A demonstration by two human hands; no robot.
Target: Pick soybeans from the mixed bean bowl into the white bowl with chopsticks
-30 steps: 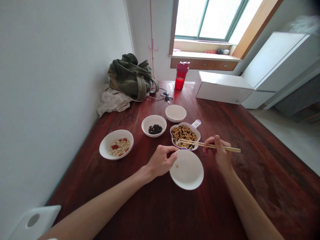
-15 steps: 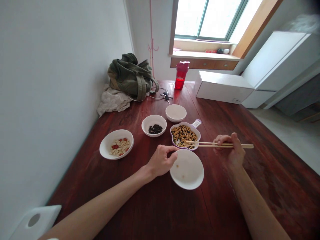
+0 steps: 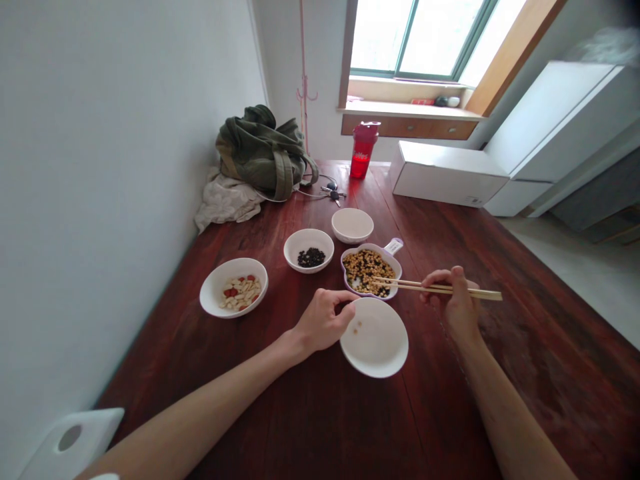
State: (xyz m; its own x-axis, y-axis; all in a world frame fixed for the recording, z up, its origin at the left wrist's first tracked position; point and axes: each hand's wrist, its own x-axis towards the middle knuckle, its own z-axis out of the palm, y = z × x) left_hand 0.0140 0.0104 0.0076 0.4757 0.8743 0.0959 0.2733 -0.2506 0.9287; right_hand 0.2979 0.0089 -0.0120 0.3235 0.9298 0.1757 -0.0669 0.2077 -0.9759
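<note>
My right hand (image 3: pixel 453 300) is closed around a pair of chopsticks (image 3: pixel 433 288). Their tips reach into a purple-rimmed, handled dish (image 3: pixel 399 270) filled with mixed yellow and black beans (image 3: pixel 367 267). My left hand (image 3: pixel 325 320) pinches the upper left rim of a white bowl (image 3: pixel 380 347); a few yellow beans (image 3: pixel 357 327) lie inside it. Beyond the left hand, another white bowl (image 3: pixel 296 245) holds black beans (image 3: pixel 311 257). Further left, a white bowl (image 3: pixel 210 300) contains pale and reddish nuts (image 3: pixel 241 293). Behind the handled dish sits one more white bowl (image 3: pixel 353 225).
A green bag (image 3: pixel 260 153) on a pale cloth (image 3: pixel 227 203) rests by the left wall. Keys (image 3: pixel 334 194), a red shaker bottle (image 3: pixel 363 150) and a white box (image 3: pixel 447 175) stand at the table's far end. A white chair back (image 3: pixel 75 443) shows at lower left.
The right hand has shifted slightly left and up, and the chopsticks now slant more. The small beans in the near bowl lie closer together. My left hand keeps its place.
</note>
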